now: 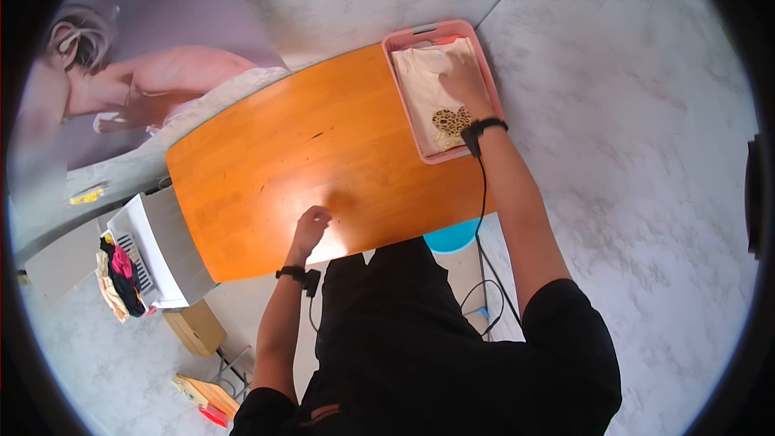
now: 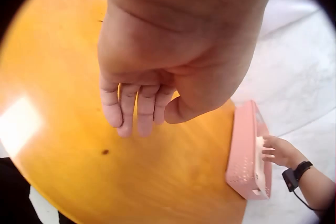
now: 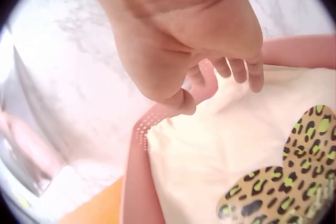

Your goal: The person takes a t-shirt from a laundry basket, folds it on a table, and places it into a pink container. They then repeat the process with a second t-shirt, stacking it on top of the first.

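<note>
A folded cream shirt [image 1: 418,87] with a leopard-print motif [image 1: 450,123] lies in a pink basket [image 1: 429,158] at the table's far right corner. Over the shirt's far end is my right hand [image 1: 465,81], its fingers loosely bent and apart in the right wrist view, fingertips close over the cloth [image 3: 210,145]. A bit of red cloth shows at the basket's far rim. Above the near edge of the orange table [image 1: 282,145] my left hand [image 1: 312,228] hangs relaxed, palm and slack fingers visible in the left wrist view, holding nothing.
At the left, a white cabinet [image 1: 173,234] carries a white rack with pink, black and cream clothes [image 1: 121,268]. A cardboard box [image 1: 195,328] stands below it. Under the table's near edge is a blue tub [image 1: 452,237]. Marbled walls border the table's far and right sides.
</note>
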`<move>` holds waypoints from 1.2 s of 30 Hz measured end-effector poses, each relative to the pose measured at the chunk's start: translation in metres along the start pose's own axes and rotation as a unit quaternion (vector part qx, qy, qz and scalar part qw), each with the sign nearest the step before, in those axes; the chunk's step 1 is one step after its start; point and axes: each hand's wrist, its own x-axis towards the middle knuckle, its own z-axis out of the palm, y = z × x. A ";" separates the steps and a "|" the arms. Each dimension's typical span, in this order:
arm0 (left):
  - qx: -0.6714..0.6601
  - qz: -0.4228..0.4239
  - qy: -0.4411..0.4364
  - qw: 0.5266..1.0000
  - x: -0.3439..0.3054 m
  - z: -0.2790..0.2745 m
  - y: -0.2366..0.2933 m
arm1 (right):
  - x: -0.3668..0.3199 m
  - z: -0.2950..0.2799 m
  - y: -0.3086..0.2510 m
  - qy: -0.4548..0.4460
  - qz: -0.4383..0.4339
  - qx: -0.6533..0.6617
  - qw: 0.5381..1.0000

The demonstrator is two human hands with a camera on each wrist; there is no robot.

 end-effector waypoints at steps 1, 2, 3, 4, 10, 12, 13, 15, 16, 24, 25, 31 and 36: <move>-0.004 -0.003 0.004 1.000 -0.010 -0.012 -0.019 | 0.019 0.009 0.012 0.034 0.008 -0.001 0.999; 0.006 -0.026 0.029 0.999 -0.021 -0.023 -0.036 | 0.025 0.008 0.006 0.069 0.016 -0.002 0.998; 0.017 -0.048 0.053 0.997 -0.031 -0.033 -0.053 | 0.025 0.006 -0.001 0.066 0.010 -0.002 0.998; 0.011 -0.049 0.058 0.997 -0.041 -0.040 -0.067 | 0.020 -0.015 -0.021 0.010 0.072 -0.033 0.997; -0.042 -0.118 0.098 0.987 -0.104 -0.055 -0.137 | -0.002 0.025 -0.065 -0.018 -0.118 -0.009 0.993; 0.004 -0.137 0.076 0.988 -0.117 -0.055 -0.166 | -0.006 0.034 -0.065 -0.093 -0.162 0.087 0.979; -0.004 -0.103 0.082 0.991 -0.118 -0.055 -0.198 | -0.019 0.016 -0.080 -0.075 -0.135 0.144 0.978; 0.030 -0.062 0.108 0.992 -0.126 -0.051 -0.222 | -0.029 0.010 -0.077 0.055 -0.153 0.066 0.984; 0.077 -0.024 0.128 0.988 -0.134 -0.053 -0.232 | -0.040 0.003 -0.082 0.106 -0.133 0.027 0.985; -0.006 -0.015 0.181 0.983 -0.167 -0.077 -0.292 | -0.238 0.025 -0.195 -0.009 -0.178 0.032 0.984; -0.050 -0.017 0.175 0.983 -0.171 -0.081 -0.308 | -0.265 0.039 -0.209 -0.115 -0.153 -0.002 0.982; -0.144 -0.055 0.215 0.964 -0.223 -0.112 -0.389 | -0.375 0.108 -0.266 -0.349 -0.232 0.009 0.908; -0.299 -0.062 0.244 0.920 -0.264 -0.140 -0.414 | -0.385 0.137 -0.282 -0.358 -0.167 0.029 0.918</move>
